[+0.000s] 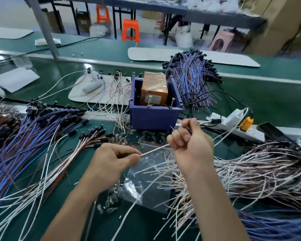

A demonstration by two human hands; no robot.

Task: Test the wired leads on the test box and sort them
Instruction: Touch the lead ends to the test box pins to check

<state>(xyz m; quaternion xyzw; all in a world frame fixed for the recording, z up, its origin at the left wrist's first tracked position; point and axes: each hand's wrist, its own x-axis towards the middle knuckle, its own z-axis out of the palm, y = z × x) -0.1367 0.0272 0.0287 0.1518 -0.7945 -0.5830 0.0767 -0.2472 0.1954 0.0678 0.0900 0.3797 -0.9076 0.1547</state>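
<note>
I'm seeing a heap of blue leads point(24, 136) lying on the green bench point(268, 101) at far left. My left hand point(109, 162) is pinching one end of a white lead point(155, 149) between thumb and forefinger. The lead is stretching up into my right hand point(189, 145), whose fingers are curling round it, just in front of the purple test box point(153, 117). A tangle of white leads point(259, 171) is sprawling at right.
</note>
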